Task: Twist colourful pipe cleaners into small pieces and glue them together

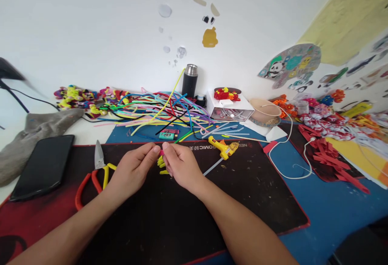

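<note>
With left hand (132, 169) and right hand (183, 166) we pinch a small pink piece (161, 152) (likely light, soft and bendable), probably best held by its ends.

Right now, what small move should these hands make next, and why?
Perhaps a gentle twist of the small pink piece: the left hand and right hand appear to pinch it between their fingertips, while the shears and yellow glue gun lie to either side, unheld.
</note>
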`<state>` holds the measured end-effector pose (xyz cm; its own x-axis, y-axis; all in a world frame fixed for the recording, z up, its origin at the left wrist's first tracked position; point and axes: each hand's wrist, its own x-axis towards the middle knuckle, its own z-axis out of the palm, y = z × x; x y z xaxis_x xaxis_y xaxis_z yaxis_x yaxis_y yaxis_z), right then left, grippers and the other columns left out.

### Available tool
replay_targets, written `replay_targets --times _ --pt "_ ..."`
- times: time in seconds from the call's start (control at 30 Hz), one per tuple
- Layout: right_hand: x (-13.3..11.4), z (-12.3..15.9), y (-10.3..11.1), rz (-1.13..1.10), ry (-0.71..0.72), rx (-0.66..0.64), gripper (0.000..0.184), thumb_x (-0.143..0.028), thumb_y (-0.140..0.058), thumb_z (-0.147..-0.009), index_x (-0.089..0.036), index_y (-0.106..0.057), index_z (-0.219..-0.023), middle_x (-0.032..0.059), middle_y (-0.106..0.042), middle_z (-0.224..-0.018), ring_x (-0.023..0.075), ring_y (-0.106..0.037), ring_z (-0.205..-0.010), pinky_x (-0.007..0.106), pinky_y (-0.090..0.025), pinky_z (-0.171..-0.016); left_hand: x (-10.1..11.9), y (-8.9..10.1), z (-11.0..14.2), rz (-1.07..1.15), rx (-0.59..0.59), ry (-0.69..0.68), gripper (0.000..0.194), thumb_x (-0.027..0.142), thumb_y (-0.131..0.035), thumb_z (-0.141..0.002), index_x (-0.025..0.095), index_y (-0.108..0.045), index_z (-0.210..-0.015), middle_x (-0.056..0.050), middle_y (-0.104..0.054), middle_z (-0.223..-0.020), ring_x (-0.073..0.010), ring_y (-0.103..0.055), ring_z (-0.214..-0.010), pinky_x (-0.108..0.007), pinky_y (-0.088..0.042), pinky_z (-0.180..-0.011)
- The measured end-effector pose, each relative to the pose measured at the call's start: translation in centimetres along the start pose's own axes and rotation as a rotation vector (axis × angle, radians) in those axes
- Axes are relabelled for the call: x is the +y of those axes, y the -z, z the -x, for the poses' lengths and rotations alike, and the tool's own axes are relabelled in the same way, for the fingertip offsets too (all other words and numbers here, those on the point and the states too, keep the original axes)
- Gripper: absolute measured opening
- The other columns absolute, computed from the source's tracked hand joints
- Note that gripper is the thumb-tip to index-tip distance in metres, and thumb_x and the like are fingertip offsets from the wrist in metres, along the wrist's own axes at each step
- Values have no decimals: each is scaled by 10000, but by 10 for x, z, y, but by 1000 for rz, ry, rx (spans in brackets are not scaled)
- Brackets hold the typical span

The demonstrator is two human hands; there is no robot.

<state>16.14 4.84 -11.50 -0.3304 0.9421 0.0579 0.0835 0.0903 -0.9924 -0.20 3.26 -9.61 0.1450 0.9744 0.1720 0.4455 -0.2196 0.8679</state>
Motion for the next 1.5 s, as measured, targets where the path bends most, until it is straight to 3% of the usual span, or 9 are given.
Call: replay_targets --times 0.4,0.6,0.83,1.0,1.23,1.5 --pt "7 1 -4 -4 6 33 587 -722 -418 -1020 -231 -503 -709 -27 -475 -570 137 -476 -528 253 -374 -488 0 -1 2 -61 17 -52 434 482 -461 -1021 218 -456 -675 53 -431 -604 -137 -391 -563 -271 -319 -551" --pt "15 -6 -2 -39 -38 33 581 -716 -451 -1009 -233 -483 -687 -33 -463 -564 130 -455 -502 251 -384 -468 -13 -4 -2 2 -48 23 424 533 -491 -1024 211 -524 -749 39 -461 -683 -151 -424 -646 -262 -359 -590" --pt "13 -6 0 -30 -37 32 556 -693 -445 -1019 -235 -491 -707 -40 -435 -569 132 -443 -510 253 -357 -467 -17 -4 -3 173 -111 65 422 566 -503 -1034 214 -550 -805 54 -435 -666 -140 -394 -601 -249 -350 -553" --pt "9 -4 1 -2 -24 -8 547 -648 -425 -1047 -231 -487 -698 -37 -447 -557 129 -434 -504 254 -332 -475 -16 1 -3 61 -99 -28 345 523 -512 -1050 214 -619 -939 48 -523 -702 -144 -465 -631 -247 -395 -604" --pt "3 0 0 12 -14 -35 539 -629 -433 -1053 -228 -498 -698 -36 -458 -549 132 -448 -508 254 -328 -483 -11 10 -1 -71 -56 -164 284 410 -552 -1022 211 -631 -837 31 -602 -711 -142 -525 -637 -246 -414 -620" --pt "15 -6 -1 -18 -49 -13 571 -684 -426 -1036 -228 -498 -699 -41 -454 -541 127 -447 -491 251 -357 -474 -8 4 -5 -12 -25 -125 276 405 -573 -995 216 -647 -809 53 -584 -630 -130 -512 -569 -232 -410 -571"
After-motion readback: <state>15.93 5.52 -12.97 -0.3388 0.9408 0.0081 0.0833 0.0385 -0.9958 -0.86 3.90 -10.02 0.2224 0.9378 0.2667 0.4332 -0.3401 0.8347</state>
